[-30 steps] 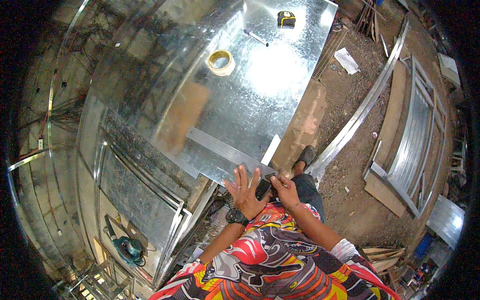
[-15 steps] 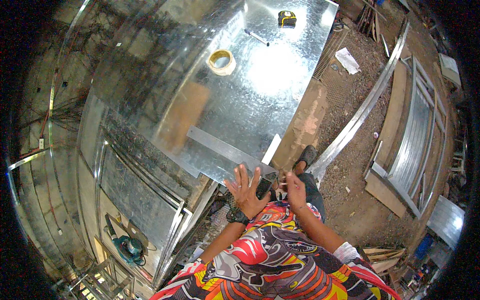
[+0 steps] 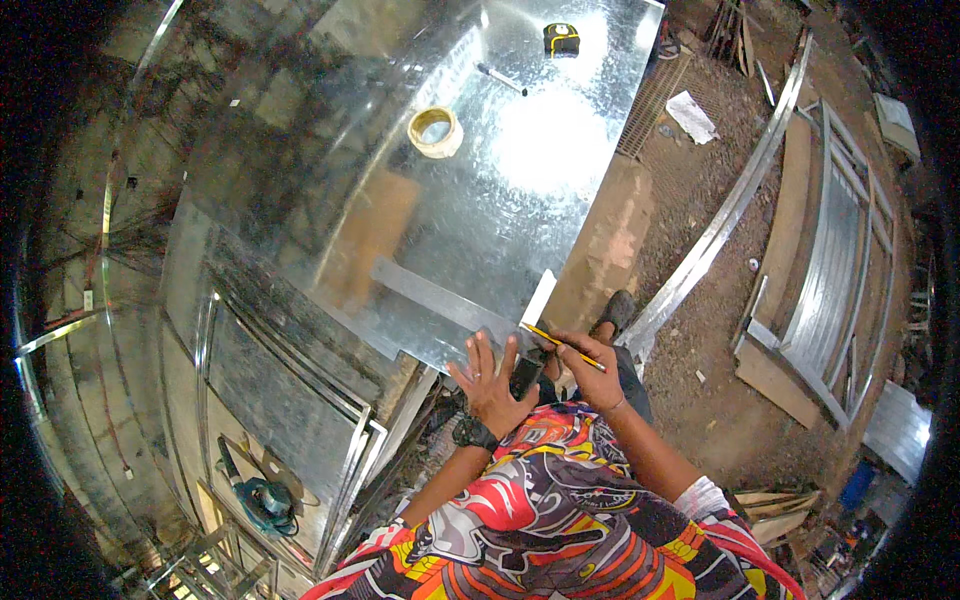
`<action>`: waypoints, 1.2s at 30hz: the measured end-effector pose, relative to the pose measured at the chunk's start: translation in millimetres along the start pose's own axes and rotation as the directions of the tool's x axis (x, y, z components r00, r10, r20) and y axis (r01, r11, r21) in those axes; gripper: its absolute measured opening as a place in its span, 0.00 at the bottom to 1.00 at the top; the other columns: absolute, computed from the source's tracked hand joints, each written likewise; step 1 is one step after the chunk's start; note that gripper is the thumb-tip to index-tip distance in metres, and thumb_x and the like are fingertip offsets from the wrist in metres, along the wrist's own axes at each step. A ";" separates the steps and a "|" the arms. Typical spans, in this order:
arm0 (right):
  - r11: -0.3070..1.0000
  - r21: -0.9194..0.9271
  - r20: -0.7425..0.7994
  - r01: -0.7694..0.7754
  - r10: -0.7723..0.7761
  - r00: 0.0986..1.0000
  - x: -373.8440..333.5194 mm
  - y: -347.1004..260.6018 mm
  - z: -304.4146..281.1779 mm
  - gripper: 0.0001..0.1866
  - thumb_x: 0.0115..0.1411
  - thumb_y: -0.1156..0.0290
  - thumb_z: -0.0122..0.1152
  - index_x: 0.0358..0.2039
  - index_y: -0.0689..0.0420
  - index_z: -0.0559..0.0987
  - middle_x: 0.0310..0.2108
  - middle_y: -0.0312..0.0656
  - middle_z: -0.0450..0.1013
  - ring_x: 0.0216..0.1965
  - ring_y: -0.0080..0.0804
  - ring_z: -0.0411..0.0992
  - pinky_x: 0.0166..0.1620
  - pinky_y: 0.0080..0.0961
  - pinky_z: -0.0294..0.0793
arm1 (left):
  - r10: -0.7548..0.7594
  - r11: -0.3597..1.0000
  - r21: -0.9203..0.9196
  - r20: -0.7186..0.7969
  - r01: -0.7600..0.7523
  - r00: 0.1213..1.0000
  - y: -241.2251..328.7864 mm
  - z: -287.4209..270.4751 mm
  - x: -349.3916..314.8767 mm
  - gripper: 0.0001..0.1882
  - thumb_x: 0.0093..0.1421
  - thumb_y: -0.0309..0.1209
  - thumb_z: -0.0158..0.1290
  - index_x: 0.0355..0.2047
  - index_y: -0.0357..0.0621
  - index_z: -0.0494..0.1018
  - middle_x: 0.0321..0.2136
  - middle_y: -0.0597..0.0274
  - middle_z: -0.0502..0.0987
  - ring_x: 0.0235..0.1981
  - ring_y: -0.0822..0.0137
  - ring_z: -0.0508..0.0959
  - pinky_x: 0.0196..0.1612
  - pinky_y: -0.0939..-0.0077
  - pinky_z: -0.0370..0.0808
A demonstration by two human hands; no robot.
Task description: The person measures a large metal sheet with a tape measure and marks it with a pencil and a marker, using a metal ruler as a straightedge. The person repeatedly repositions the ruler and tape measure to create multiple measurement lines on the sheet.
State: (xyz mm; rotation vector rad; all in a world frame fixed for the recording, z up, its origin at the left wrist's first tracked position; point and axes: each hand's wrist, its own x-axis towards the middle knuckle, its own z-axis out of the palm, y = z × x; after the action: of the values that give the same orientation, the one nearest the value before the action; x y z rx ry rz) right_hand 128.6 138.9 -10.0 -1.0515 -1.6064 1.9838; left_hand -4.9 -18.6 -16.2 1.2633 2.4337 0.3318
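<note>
My left hand (image 3: 490, 388) lies with its fingers spread at the near edge of a shiny metal sheet (image 3: 480, 220), over the near end of a square. The square's flat steel blade (image 3: 440, 295) rests across the sheet, and its black stock (image 3: 526, 374) shows beside my thumb. In my right hand (image 3: 594, 372) is a yellow pencil (image 3: 565, 347), its tip by the sheet's near right corner. A short white strip (image 3: 540, 298) sits along the edge just beyond that tip.
On the sheet are a tape roll (image 3: 435, 132), a marker (image 3: 501, 78) and a black-and-yellow tape measure (image 3: 561, 40). A teal power tool (image 3: 265, 503) rests lower left. Long metal bars (image 3: 725, 210) and a metal frame (image 3: 825, 270) lie on the ground to the right.
My right hand has turned and moved in toward the sheet's corner, and the pencil now shows plainly, pointing at the edge. My left hand stays in place on the square.
</note>
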 end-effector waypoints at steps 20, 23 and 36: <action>0.815 -0.577 0.160 0.053 0.049 0.986 -1.3 -70.7 -14.8 0.14 0.69 0.74 0.59 0.50 0.68 0.82 0.43 0.45 0.83 0.46 0.27 0.80 0.51 0.25 0.77 | 0.002 0.999 -0.033 -0.024 -0.003 1.000 -2.8 1.5 -6.3 0.57 0.51 0.55 0.65 0.78 0.64 0.51 0.78 0.37 0.38 0.78 0.36 0.38 0.67 0.15 0.28; 0.908 -0.415 0.000 -0.062 0.068 0.998 -17.8 -72.9 -38.5 0.13 0.69 0.74 0.59 0.49 0.68 0.82 0.43 0.45 0.83 0.44 0.27 0.80 0.50 0.26 0.78 | 0.006 0.999 -0.046 -0.054 -0.009 0.999 -3.5 7.0 -5.7 0.58 0.50 0.55 0.66 0.78 0.64 0.51 0.78 0.38 0.38 0.78 0.37 0.38 0.67 0.15 0.30; 0.789 -0.573 0.154 0.222 -0.162 0.975 98.1 -121.6 -122.5 0.12 0.72 0.72 0.57 0.47 0.67 0.82 0.35 0.40 0.82 0.38 0.25 0.80 0.46 0.26 0.79 | -0.258 0.947 -0.237 -0.165 0.216 0.952 50.2 7.8 -31.5 0.38 0.50 0.32 0.65 0.64 0.48 0.68 0.55 0.46 0.72 0.60 0.45 0.71 0.71 0.34 0.56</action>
State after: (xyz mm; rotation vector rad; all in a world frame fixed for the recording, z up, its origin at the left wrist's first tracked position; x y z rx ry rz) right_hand 136.7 321.9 66.5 -0.9400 -2.3677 1.4403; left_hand 51.8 -15.6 2.5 0.8681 2.5918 0.6584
